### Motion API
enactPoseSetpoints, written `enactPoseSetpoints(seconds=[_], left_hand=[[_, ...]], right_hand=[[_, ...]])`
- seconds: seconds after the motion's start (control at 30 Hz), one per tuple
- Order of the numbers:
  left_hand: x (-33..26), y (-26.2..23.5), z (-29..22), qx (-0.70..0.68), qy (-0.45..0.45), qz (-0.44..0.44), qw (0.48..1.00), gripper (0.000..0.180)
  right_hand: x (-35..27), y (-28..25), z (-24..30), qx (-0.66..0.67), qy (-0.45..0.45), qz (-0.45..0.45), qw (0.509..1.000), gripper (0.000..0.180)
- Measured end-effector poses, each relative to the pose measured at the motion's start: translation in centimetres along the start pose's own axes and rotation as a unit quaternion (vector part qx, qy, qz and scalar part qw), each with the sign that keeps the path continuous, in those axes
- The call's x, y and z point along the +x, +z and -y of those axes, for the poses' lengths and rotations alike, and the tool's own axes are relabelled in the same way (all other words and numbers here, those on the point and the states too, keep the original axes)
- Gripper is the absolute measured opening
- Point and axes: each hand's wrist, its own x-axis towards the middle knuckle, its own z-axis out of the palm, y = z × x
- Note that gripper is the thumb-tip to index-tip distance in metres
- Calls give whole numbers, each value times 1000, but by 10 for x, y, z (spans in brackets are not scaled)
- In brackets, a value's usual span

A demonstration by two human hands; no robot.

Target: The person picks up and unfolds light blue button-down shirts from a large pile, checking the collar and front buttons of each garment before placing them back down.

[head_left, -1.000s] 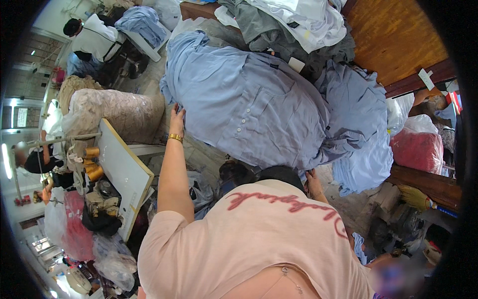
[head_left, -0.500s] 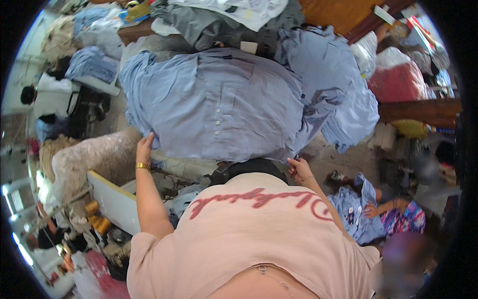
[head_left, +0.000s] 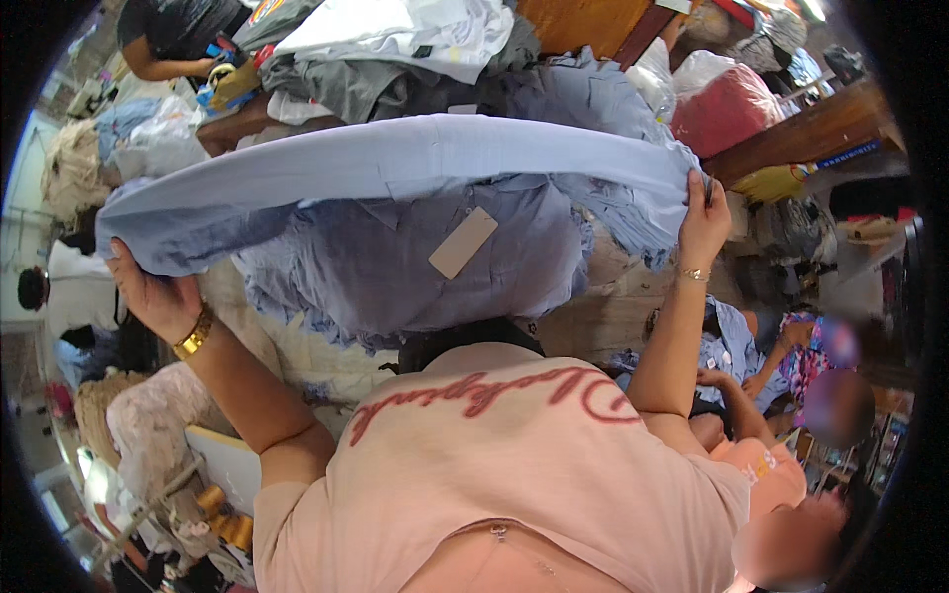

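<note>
A light blue shirt (head_left: 415,148) is stretched wide between my two hands, its edge lifted in a long curved band. My left hand (head_left: 158,296) grips the shirt's left end. At the opposite end my right hand (head_left: 703,222) pinches the fabric between thumb and fingers. Beneath the raised shirt lies more blue clothing (head_left: 366,267), bunched and folded, with a blank-looking cardboard tag (head_left: 463,243) on it. The part of the pile behind the lifted band is hidden.
Grey and white garments (head_left: 395,49) are heaped at the far side, where another person's arm (head_left: 158,64) shows. A red bundle in clear plastic (head_left: 727,104) sits at far right beside a wooden beam (head_left: 801,128). People handle blue garments at right. A pale board (head_left: 227,460) stands at left.
Both my hands have risen and moved apart, pulling the shirt up and outward. Its buttoned front no longer shows; the clothing and tag underneath have come into view.
</note>
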Motion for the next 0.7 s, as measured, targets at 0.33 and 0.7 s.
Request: enactPoseSetpoints(seconds=[0.33,0.7], left_hand=[[8,4,-66,144,203,-190,950,49],[28,-74,-21,640,395,114,649,41]], right_hand=[[-60,-28,34,295,248,87,919,25],[-81,-114,55,408,231,-5,883,5]])
